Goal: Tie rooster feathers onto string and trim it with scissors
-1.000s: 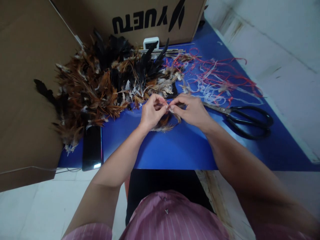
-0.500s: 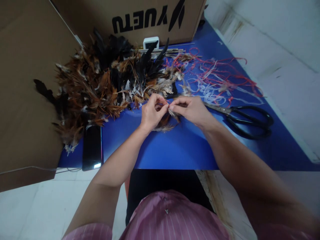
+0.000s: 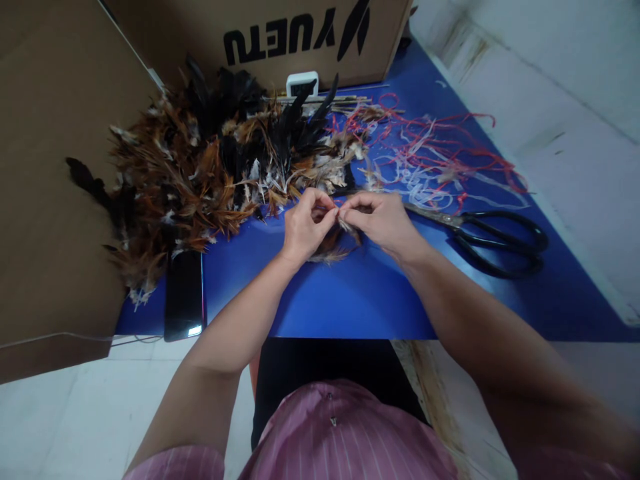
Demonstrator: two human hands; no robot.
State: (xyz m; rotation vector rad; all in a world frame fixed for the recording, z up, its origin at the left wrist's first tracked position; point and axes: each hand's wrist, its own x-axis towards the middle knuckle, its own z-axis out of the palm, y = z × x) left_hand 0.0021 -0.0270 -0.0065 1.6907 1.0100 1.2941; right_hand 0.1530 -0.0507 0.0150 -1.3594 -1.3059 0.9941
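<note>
Both hands meet over the near part of the blue table, fingertips almost touching. My left hand (image 3: 306, 225) is closed in a pinch, thumb against forefinger. Opposite it, my right hand (image 3: 383, 219) pinches too. A small bunch of brown and grey feathers (image 3: 331, 255) sticks out below the fingertips, partly hidden by the hands. A hint of red shows at the pinch, too small to make out. Just behind the hands lies a large heap of brown, black and white feathers (image 3: 200, 173). Black-handled scissors (image 3: 455, 221) rest beside my right hand, blades running behind it.
Red and white strings (image 3: 430, 160) lie tangled at the back right. Thin sticks (image 3: 345, 101) and a small white device (image 3: 303, 83) stand by a cardboard box (image 3: 320, 60). More cardboard (image 3: 55, 173) rises at the left. A phone (image 3: 184, 297) lies at the front edge.
Hardly anything differs. Both hands keep their pinch at the same spot, with only a tiny shift of the fingers and the feather bunch.
</note>
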